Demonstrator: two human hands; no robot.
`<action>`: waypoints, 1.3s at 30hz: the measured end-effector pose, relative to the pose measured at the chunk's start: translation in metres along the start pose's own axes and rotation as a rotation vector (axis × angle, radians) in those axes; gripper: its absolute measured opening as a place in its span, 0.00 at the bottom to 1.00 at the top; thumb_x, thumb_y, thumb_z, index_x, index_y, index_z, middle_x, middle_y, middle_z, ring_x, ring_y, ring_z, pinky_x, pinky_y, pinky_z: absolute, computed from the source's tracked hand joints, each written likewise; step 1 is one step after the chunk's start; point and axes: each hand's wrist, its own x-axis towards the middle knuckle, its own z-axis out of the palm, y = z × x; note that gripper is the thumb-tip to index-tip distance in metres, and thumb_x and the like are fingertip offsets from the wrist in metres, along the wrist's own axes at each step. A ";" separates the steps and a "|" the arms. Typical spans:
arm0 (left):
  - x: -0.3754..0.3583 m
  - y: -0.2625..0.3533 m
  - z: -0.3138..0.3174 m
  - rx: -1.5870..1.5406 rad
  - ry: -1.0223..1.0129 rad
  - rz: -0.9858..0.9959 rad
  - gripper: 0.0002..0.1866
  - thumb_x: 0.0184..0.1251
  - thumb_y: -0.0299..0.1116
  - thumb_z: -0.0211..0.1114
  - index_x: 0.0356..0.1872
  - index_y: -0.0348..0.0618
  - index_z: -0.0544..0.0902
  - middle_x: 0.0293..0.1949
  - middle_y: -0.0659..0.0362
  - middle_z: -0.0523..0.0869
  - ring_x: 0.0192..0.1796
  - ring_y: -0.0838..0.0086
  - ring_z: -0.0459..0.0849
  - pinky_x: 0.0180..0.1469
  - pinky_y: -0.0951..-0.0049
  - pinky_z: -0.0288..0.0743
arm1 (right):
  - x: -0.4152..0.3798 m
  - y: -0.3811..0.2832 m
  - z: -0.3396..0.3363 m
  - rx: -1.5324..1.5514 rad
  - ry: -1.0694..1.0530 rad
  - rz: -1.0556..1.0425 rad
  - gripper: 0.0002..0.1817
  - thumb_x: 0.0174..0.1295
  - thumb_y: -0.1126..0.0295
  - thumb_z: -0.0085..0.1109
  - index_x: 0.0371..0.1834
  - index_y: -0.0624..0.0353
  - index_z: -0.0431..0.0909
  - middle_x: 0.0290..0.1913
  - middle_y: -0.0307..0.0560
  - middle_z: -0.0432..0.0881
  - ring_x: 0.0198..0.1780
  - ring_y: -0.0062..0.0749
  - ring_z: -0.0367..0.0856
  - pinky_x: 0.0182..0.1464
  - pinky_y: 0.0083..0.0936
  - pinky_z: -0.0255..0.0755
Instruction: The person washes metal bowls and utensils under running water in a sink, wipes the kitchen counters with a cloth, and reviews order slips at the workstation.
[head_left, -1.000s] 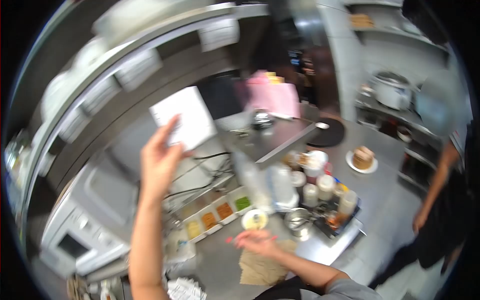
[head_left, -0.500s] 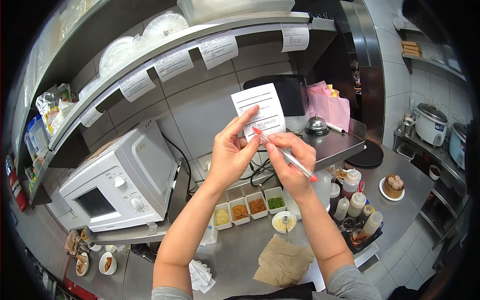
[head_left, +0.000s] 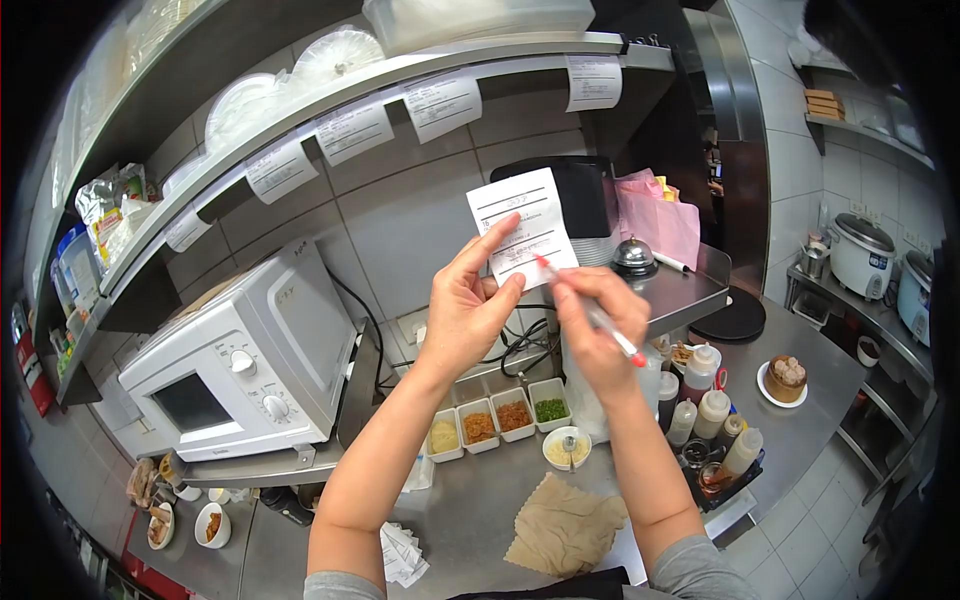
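In the middle of the view my left hand (head_left: 468,305) pinches a white printed order slip (head_left: 525,225) at its lower left, with the index finger lying across the print. My right hand (head_left: 603,325) grips a red pen (head_left: 612,335) with a clear barrel. The pen's red tip meets the lower part of the slip, over the printed lines. Both hands are raised above the steel counter (head_left: 470,520), in front of the tiled wall.
More slips (head_left: 443,104) hang from the shelf edge above. A white microwave (head_left: 240,365) stands left. Below are topping tubs (head_left: 514,418), a small bowl (head_left: 567,448), a beige cloth (head_left: 565,525) and sauce bottles (head_left: 712,412). A call bell (head_left: 633,256) sits on the right ledge.
My right hand and the pen have moved slightly right, and the pen tip has shifted right along the slip. My left hand keeps its hold on the slip.
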 end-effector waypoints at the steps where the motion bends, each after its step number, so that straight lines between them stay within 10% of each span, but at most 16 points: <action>1: -0.001 0.000 -0.002 0.012 0.004 -0.008 0.29 0.59 0.16 0.60 0.64 0.37 0.66 0.62 0.49 0.69 0.54 0.73 0.78 0.51 0.77 0.78 | -0.001 0.003 -0.003 0.002 0.043 0.018 0.05 0.52 0.83 0.60 0.33 0.67 0.79 0.32 0.51 0.83 0.32 0.32 0.83 0.36 0.21 0.76; 13: -0.035 -0.005 -0.031 -0.126 0.026 -0.034 0.30 0.58 0.15 0.58 0.65 0.40 0.66 0.63 0.52 0.67 0.60 0.69 0.73 0.51 0.75 0.78 | -0.041 -0.008 -0.023 0.243 0.096 0.274 0.05 0.56 0.83 0.56 0.35 0.66 0.76 0.36 0.51 0.80 0.36 0.29 0.80 0.43 0.24 0.75; 17: -0.135 -0.019 -0.059 -0.140 0.040 -0.308 0.31 0.52 0.13 0.52 0.63 0.36 0.69 0.62 0.56 0.70 0.62 0.74 0.70 0.65 0.73 0.62 | -0.060 -0.005 -0.037 0.165 0.002 0.318 0.03 0.60 0.80 0.53 0.36 0.66 0.75 0.36 0.50 0.80 0.36 0.29 0.78 0.45 0.25 0.72; 23: -0.320 -0.013 -0.110 0.378 0.585 -0.766 0.28 0.52 0.27 0.70 0.57 0.35 0.75 0.56 0.54 0.77 0.58 0.73 0.74 0.60 0.73 0.66 | -0.084 0.014 -0.048 0.245 -0.021 0.462 0.07 0.63 0.77 0.53 0.42 0.69 0.75 0.38 0.51 0.78 0.38 0.29 0.78 0.46 0.25 0.71; 29: -0.402 -0.009 -0.137 0.879 0.702 -0.666 0.30 0.48 0.25 0.73 0.56 0.32 0.75 0.50 0.53 0.80 0.52 0.70 0.78 0.57 0.73 0.68 | -0.098 -0.001 0.001 0.263 -0.210 0.439 0.04 0.58 0.80 0.56 0.36 0.66 0.76 0.35 0.48 0.80 0.35 0.28 0.79 0.41 0.24 0.73; 33: -0.479 -0.051 -0.152 0.600 0.884 -0.804 0.33 0.43 0.24 0.75 0.55 0.31 0.74 0.48 0.53 0.81 0.51 0.70 0.78 0.54 0.72 0.71 | -0.096 -0.006 0.016 0.221 -0.319 0.295 0.02 0.52 0.82 0.59 0.28 0.65 0.78 0.31 0.48 0.82 0.32 0.29 0.80 0.38 0.22 0.73; 39: -0.516 -0.083 -0.150 1.105 0.461 -1.099 0.38 0.32 0.29 0.78 0.54 0.34 0.76 0.52 0.44 0.75 0.51 0.56 0.77 0.56 0.69 0.71 | -0.103 0.001 0.010 0.215 -0.374 0.454 0.04 0.55 0.79 0.59 0.34 0.67 0.79 0.30 0.48 0.80 0.31 0.29 0.78 0.33 0.20 0.71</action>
